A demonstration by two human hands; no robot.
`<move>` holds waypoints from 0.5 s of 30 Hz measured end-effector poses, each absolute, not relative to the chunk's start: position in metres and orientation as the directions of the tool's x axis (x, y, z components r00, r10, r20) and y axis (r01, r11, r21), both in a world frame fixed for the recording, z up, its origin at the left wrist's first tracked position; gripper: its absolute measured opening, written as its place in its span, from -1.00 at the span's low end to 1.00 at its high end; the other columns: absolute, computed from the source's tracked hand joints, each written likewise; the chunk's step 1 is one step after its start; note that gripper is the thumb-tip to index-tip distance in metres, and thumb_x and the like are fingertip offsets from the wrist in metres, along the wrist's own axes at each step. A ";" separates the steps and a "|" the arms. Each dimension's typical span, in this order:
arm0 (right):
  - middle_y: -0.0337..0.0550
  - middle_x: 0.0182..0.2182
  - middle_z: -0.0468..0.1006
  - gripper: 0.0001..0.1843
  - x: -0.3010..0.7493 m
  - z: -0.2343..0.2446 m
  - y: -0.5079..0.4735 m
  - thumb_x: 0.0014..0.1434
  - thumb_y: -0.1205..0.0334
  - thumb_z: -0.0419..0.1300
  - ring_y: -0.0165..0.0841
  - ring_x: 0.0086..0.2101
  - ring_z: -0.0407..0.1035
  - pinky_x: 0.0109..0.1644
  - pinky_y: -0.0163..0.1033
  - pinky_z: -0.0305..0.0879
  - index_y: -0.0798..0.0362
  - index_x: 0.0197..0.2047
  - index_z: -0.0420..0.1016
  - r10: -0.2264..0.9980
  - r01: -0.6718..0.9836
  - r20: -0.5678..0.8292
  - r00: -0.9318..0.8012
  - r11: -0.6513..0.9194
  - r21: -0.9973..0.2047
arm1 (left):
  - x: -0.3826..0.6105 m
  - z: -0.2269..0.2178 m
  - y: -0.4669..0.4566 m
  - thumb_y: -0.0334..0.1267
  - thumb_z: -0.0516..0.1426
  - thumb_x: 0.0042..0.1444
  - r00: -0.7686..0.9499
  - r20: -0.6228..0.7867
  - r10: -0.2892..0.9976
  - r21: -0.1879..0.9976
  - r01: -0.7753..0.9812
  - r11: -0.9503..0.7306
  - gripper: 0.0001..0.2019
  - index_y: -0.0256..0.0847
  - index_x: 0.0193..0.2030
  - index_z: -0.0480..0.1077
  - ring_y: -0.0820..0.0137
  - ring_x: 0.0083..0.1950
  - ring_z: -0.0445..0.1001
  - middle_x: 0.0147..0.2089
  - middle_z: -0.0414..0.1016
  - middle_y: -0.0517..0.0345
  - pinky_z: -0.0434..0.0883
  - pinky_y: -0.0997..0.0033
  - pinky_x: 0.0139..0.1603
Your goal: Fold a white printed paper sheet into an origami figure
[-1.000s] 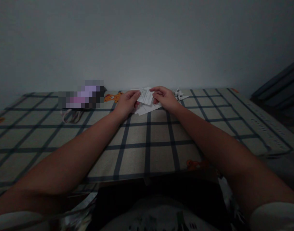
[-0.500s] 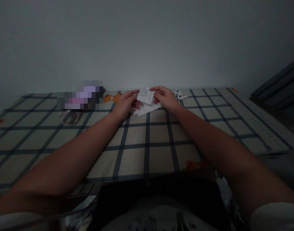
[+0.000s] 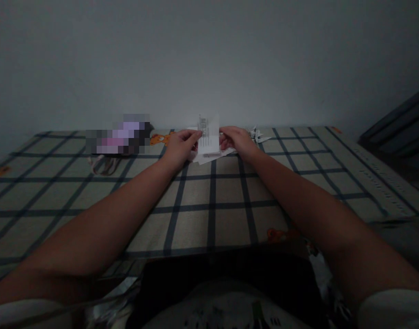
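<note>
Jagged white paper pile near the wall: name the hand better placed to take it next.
Probably the right hand, just beside the pile; the left hand is farther off, pinching the printed white paper sheet.

Printed paper point(image 3: 209, 140) between both hands point(image 3: 179, 147) — checked cloth point(image 3: 226, 192) beneath

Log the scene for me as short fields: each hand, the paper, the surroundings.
Left hand: pinches the printed paper at its left edge
Right hand: beside the paper's right edge, contact unclear
Paper: print visible, overlapping white sheets in view
Left side: pixelated object, pale strap
Right side: spiky white piece
Surface: checked tablecloth
Behind: plain wall
</note>
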State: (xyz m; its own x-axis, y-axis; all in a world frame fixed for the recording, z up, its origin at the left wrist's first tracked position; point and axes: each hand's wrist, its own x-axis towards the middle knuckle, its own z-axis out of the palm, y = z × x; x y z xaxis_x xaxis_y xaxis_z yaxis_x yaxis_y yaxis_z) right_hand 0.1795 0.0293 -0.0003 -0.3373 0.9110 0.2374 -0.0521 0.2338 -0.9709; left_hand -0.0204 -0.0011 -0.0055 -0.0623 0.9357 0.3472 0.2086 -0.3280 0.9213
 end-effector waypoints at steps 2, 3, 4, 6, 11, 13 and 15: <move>-0.24 -0.48 0.51 -0.81 0.180 -0.001 0.029 0.29 0.20 0.14 -0.54 -0.54 0.34 -0.45 -0.41 0.29 0.11 -0.29 0.49 0.902 -0.005 0.259 -0.345 0.274 -0.962 | -0.021 -0.008 0.002 0.00 0.24 0.08 -0.081 0.342 0.936 0.927 0.192 -0.322 -0.69 -0.26 -0.28 0.54 0.50 -0.47 0.34 -0.46 0.46 0.17 0.26 0.52 -0.48; -0.25 -0.49 0.50 -0.83 0.180 -0.001 0.029 0.27 0.22 0.16 -0.55 -0.54 0.33 -0.46 -0.42 0.27 0.12 -0.30 0.50 0.896 0.022 0.271 -0.352 0.297 -0.955 | -0.021 -0.009 0.003 -0.01 0.24 0.08 -0.083 0.341 0.936 0.930 0.177 -0.323 -0.69 -0.26 -0.27 0.54 0.50 -0.47 0.35 -0.45 0.47 0.17 0.27 0.53 -0.48; -0.26 -0.50 0.49 -0.85 0.180 -0.002 0.030 0.26 0.25 0.18 -0.55 -0.55 0.33 -0.47 -0.43 0.25 0.12 -0.30 0.51 0.892 0.047 0.279 -0.356 0.316 -0.948 | -0.020 -0.010 0.004 -0.03 0.25 0.07 -0.088 0.340 0.936 0.933 0.158 -0.324 -0.70 -0.26 -0.24 0.54 0.51 -0.47 0.36 -0.44 0.48 0.16 0.28 0.53 -0.47; -0.28 -0.52 0.48 -0.87 0.180 -0.003 0.030 0.25 0.27 0.18 -0.55 -0.55 0.32 -0.48 -0.43 0.23 0.12 -0.30 0.52 0.891 0.085 0.280 -0.357 0.329 -0.940 | -0.019 -0.010 0.006 -0.07 0.26 0.05 -0.099 0.337 0.936 0.938 0.122 -0.325 -0.69 -0.24 -0.14 0.52 0.50 -0.45 0.39 -0.39 0.51 0.16 0.34 0.52 -0.44; -0.26 -0.54 0.49 -0.86 0.181 -0.006 0.032 0.24 0.23 0.21 -0.52 -0.52 0.37 -0.44 -0.42 0.30 0.11 -0.31 0.51 0.889 0.108 0.288 -0.357 0.346 -0.932 | -0.019 -0.008 0.005 -0.17 0.35 -0.06 -0.184 0.335 0.924 0.938 0.155 -0.309 -0.68 -0.20 -0.18 0.45 0.52 -0.52 0.36 -0.44 0.48 0.23 0.36 0.53 -0.51; -0.26 -0.53 0.49 -0.86 0.181 -0.006 0.032 0.23 0.23 0.22 -0.52 -0.50 0.38 -0.41 -0.41 0.33 0.11 -0.35 0.49 0.883 0.098 0.299 -0.363 0.355 -0.930 | -0.019 -0.007 0.004 -0.19 0.35 -0.09 -0.189 0.347 0.919 0.931 0.193 -0.311 -0.74 -0.23 -0.30 0.44 0.52 -0.51 0.38 -0.44 0.48 0.22 0.39 0.52 -0.51; -0.26 -0.52 0.50 -0.85 0.180 -0.005 0.032 0.22 0.25 0.22 -0.52 -0.51 0.38 -0.40 -0.41 0.36 0.11 -0.38 0.48 0.882 0.079 0.297 -0.366 0.347 -0.934 | -0.019 -0.007 0.002 -0.18 0.35 -0.09 -0.148 0.352 0.924 0.925 0.204 -0.319 -0.75 -0.27 -0.32 0.49 0.50 -0.47 0.42 -0.41 0.51 0.17 0.44 0.50 -0.47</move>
State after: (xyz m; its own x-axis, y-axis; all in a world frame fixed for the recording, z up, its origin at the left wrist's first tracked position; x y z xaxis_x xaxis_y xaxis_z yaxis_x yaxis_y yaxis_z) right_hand 0.1804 0.0318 -0.0049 -0.3658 0.8821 0.2967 0.0792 0.3472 -0.9345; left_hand -0.0186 0.0023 -0.0066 -0.1483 0.9243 0.3517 0.2041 -0.3194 0.9254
